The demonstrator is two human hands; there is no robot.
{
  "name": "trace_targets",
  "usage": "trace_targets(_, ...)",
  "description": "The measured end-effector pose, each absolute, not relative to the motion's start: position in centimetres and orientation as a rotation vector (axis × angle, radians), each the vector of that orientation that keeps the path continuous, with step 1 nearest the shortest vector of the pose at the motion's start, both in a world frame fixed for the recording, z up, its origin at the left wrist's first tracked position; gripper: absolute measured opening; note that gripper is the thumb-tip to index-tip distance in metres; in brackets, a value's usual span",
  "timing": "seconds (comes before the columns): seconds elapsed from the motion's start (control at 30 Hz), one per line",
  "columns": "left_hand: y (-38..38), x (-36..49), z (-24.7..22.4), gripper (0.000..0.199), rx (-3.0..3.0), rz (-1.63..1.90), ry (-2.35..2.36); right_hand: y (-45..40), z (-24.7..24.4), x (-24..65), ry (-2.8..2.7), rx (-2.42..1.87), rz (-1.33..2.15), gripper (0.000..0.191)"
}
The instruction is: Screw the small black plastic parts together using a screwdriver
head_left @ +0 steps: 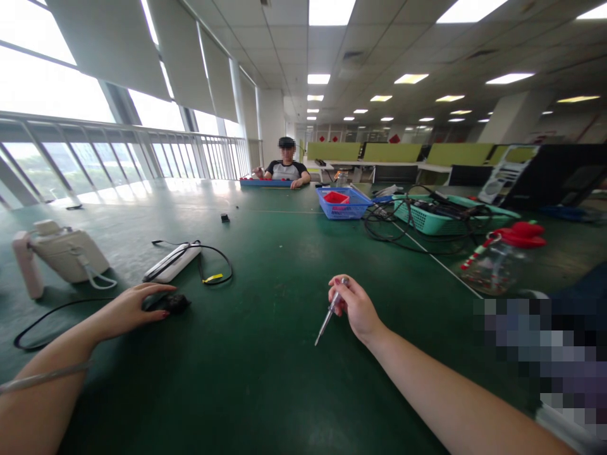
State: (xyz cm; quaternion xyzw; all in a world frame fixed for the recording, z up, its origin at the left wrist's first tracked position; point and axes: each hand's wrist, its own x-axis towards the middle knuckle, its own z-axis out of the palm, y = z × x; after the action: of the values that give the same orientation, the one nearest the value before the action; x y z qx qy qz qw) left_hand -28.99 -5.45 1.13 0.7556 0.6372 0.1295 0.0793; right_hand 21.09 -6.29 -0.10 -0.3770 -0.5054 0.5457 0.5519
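Observation:
In my right hand (355, 308) is a screwdriver (327, 321) with a clear handle and a metal shaft. Its tip points down and toward me, over the green table (265, 379). On the left, my left hand (135, 308) has its thumb and fingers around a small black object (175, 304) resting on the table. Part of that object is hidden under the fingers, and I cannot make out its kind. A black cable (28, 325) curves across the table behind my left wrist.
A white power strip (177, 262) with a black cord, a beige bag (71, 253) and a small black block (224, 218) are on the table. Rightward stand a blue basket (344, 212), a green basket (417, 221) and a red-lidded jar (497, 268). A person (287, 167) sits opposite.

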Motion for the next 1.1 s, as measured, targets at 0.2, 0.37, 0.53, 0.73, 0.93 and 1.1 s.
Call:
trace_targets(0.2, -5.3, -29.4, 0.7, 0.059, 2.119, 0.351, 1.999, -6.2, -0.4, 21.2, -1.229, -0.881, 1.288, 0.023)
trace_targets(0.37, -6.2, -27.5, 2.0, 0.054, 2.029, 0.324, 2.156, -6.2, -0.3, 21.1, -1.216, -0.882, 1.282, 0.026)
trace_targets(0.53, -7.8, -23.9, 4.0, 0.051, 2.039, 0.336, 2.454, -6.1, -0.3, 21.0, -1.214, -0.886, 1.276, 0.026)
trace_targets(0.73, -9.1, -19.3, 4.2, 0.05, 2.263, 0.324, 2.438, -6.1, -0.4, 21.1, -1.23, -0.894, 1.277, 0.024)
trace_targets(0.93, -8.3, -19.9, 1.9, 0.05, 2.454, 0.28, 2.311, -6.2, -0.3, 21.0, -1.232, -0.895, 1.279, 0.025)
trace_targets(1.1, -8.1, -20.3, 1.9, 0.05, 2.502, 0.34, 2.295, -6.0, -0.4, 21.0, -1.245, -0.882, 1.278, 0.024)
